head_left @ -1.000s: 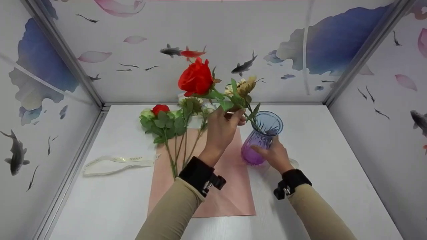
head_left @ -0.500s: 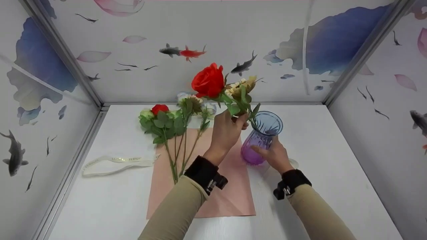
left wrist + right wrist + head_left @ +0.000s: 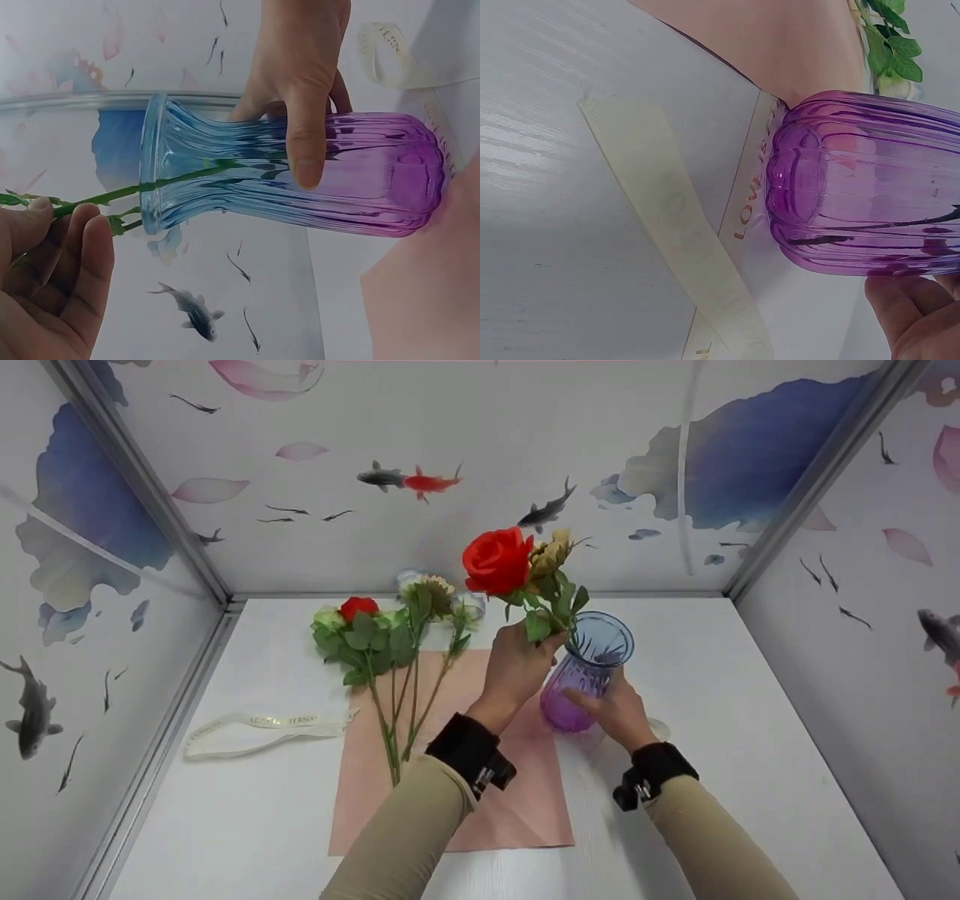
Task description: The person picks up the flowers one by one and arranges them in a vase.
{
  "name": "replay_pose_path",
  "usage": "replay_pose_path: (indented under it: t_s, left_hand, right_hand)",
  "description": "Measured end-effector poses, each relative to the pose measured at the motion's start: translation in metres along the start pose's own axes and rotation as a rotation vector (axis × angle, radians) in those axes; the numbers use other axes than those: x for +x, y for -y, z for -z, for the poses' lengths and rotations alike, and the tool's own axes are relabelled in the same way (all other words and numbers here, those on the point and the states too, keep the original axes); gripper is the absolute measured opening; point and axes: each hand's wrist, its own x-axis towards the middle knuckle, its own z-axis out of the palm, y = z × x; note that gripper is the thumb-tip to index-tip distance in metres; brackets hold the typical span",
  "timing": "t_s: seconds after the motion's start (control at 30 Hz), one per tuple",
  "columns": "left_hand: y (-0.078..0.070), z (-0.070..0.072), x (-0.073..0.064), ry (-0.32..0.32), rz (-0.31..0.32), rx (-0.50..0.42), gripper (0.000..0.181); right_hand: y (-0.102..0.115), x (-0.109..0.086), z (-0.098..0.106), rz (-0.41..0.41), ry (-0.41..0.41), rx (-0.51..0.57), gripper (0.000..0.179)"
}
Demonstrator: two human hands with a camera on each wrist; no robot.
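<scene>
My left hand (image 3: 517,669) pinches the green stem (image 3: 112,196) of a red rose (image 3: 496,562) at the vase's mouth. The stem runs down inside the glass vase (image 3: 571,697), which is blue above and purple below. A second, pale yellow flower (image 3: 552,553) leans behind the rose; its stem also enters the rim. My right hand (image 3: 622,711) grips the vase's body, thumb across the front in the left wrist view. Dark stem ends (image 3: 821,240) show through the purple glass in the right wrist view. The vase tilts slightly in the head view.
Several flowers with green leaves (image 3: 367,641) lie at the left, their stems over a pink paper sheet (image 3: 517,802). A cream lettered ribbon (image 3: 277,724) lies left of the sheet. Another ribbon (image 3: 667,217) lies by the vase's base. Printed panels (image 3: 480,420) enclose the white table.
My left hand has moved right and slightly down, bringing the rose head right and lower beside the yellow flower, its stem deeper in the vase. My right hand and the vase have barely moved.
</scene>
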Motion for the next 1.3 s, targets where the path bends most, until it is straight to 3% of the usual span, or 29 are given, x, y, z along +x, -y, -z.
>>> replay_pose_path:
  t_s: [0.23,0.37,0.63,1.0,1.3]
  left_hand:
    - [0.008,-0.009,-0.001,-0.037,0.036,-0.058,0.018]
    - [0.013,-0.013,0.000,-0.070,0.025,-0.093,0.018]
    - [0.017,-0.019,0.002,-0.069,-0.005,-0.018,0.016]
    - [0.019,-0.025,0.002,-0.083,0.061,-0.082,0.017]
    - [0.027,-0.033,0.005,-0.121,0.046,-0.085,0.012]
  right_hand:
    - [-0.002,-0.002,-0.001,0.014,-0.014,-0.008,0.114]
    - [-0.002,-0.001,-0.001,0.006,-0.007,-0.015,0.113]
    - [-0.001,-0.001,0.000,-0.009,0.003,0.003,0.114]
    - [0.000,-0.001,0.000,0.004,-0.005,-0.021,0.114]
    - [0.000,-0.001,0.000,0.032,-0.028,-0.053,0.111]
